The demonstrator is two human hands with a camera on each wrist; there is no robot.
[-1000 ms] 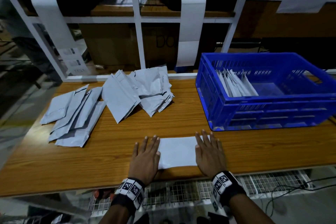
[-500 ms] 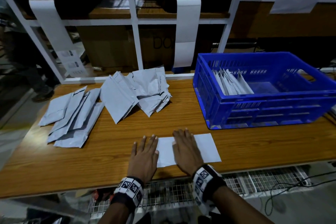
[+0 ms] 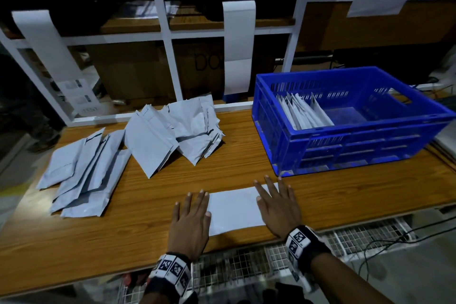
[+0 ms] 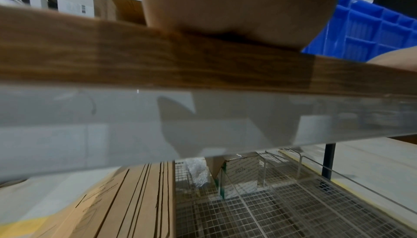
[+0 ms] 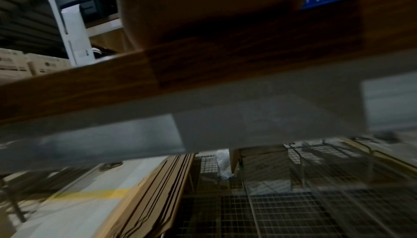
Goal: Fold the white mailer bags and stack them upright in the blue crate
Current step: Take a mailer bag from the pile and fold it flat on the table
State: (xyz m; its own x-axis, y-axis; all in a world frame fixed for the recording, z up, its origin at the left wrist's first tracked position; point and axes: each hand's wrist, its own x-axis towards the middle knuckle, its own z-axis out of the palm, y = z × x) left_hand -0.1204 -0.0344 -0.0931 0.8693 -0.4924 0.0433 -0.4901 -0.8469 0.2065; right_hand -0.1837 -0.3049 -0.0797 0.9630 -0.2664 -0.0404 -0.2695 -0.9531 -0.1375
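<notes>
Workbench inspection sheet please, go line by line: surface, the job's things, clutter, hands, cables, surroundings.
Surface: wooden table, bags and crate on it.
Job's things: one folded mailer bag flat at the near edge; two loose bag piles at left and centre; blue crate at right, filed bags leaning at its left end.
Clutter: nothing seen.
Hands: left hand and right hand flat, fingers straight, pressing the folded bag's two ends.
Cables: black cables hanging below the table's right end.
Surroundings: white frame behind; wire shelf underneath with cardboard.
</notes>
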